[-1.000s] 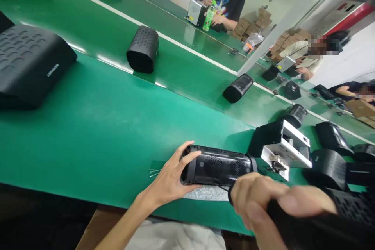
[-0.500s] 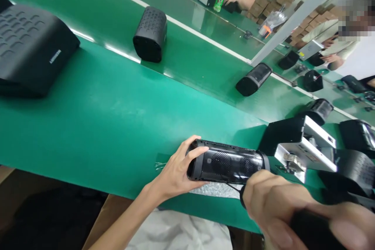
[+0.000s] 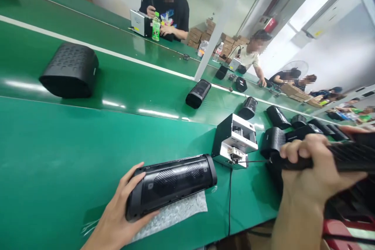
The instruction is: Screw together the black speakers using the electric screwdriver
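My left hand (image 3: 125,199) is wrapped round the near end of a black speaker housing (image 3: 175,179), fingers on top and thumb underneath. The housing lies tilted on a sheet of bubble wrap (image 3: 178,213), its glossy side with two perforated round areas showing. In my right hand (image 3: 310,164) is a black electric screwdriver (image 3: 345,156), held level. Its long thin bit points left and reaches the front of a silver and black screw feeder (image 3: 238,144). I cannot tell whether a screw sits on the tip.
Several black speakers, one large (image 3: 72,72), stand along the green conveyor (image 3: 140,90) beyond my table. More speakers crowd the right side behind the screwdriver. A cable (image 3: 230,203) runs from the feeder to the table edge. Co-workers (image 3: 166,11) sit across the line. A post (image 3: 216,27) rises there.
My right hand has swung the screwdriver away from the speaker housing to the screw feeder. The left hand still holds the housing. The head view has turned up and right.
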`<control>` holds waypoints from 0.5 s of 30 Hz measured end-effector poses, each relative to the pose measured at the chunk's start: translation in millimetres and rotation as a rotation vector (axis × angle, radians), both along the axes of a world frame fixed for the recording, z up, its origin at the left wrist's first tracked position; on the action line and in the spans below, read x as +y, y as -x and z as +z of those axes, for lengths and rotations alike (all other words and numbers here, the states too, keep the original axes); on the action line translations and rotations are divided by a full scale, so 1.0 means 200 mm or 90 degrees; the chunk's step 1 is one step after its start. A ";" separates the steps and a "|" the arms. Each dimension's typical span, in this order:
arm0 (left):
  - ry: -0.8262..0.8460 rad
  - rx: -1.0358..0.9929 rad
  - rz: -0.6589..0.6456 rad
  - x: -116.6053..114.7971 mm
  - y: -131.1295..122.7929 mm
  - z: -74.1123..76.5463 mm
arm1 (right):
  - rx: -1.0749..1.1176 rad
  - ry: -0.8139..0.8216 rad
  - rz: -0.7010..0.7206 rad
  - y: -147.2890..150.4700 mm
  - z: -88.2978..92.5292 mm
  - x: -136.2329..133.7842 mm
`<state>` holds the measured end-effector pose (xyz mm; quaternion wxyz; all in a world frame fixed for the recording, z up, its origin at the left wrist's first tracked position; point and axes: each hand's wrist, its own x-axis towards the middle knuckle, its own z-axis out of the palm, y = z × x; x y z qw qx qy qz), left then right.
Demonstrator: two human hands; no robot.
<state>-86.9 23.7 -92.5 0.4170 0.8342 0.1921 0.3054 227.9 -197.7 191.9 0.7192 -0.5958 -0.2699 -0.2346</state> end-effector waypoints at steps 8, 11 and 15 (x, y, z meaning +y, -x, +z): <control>0.003 -0.010 0.016 0.00 0.00 0.02 | 0.074 0.016 0.052 -0.25 -0.21 0.03; 0.002 -0.006 0.018 0.01 0.00 0.01 | 0.118 0.038 0.102 -0.24 -0.23 0.02; 0.023 0.008 0.006 0.00 0.01 0.03 | 0.156 0.064 0.133 -0.18 -0.24 -0.04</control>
